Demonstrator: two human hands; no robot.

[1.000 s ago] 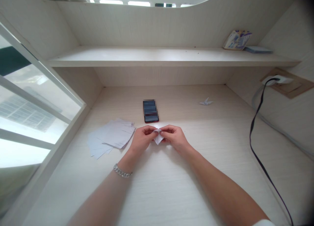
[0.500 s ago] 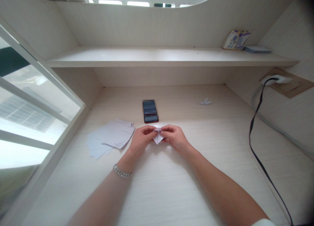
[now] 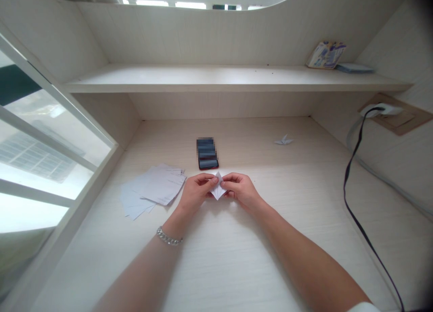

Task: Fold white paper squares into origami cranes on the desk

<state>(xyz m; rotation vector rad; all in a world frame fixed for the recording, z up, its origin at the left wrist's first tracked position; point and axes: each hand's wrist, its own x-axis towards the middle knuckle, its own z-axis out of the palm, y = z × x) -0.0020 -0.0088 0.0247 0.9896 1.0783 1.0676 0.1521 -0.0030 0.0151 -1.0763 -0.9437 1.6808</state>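
Observation:
Between my two hands is a small piece of folded white paper [image 3: 218,190], diamond-shaped with a crease down its middle. My left hand [image 3: 196,190] pinches its left edge between thumb and fingers, a metal chain bracelet round the wrist. The right edge is gripped the same way by my right hand [image 3: 241,190]. Just beyond the paper lies a dark phone [image 3: 208,154], its screen partly pixelated. A loose stack of white paper sheets [image 3: 160,185] rests to the left of my left hand.
A folded paper crane [image 3: 283,140] sits at the back right of the desk [image 3: 216,267]. Above runs a shelf [image 3: 189,75] with a colourful packet [image 3: 326,55] and a flat bluish item [image 3: 354,68]. On the right, a black cable [image 3: 348,167] hangs from a wall socket [image 3: 402,118].
The upper point of the folded paper now stands up higher toward the phone, and the paper looks flatter and longer. Both hands stay in nearly the same place.

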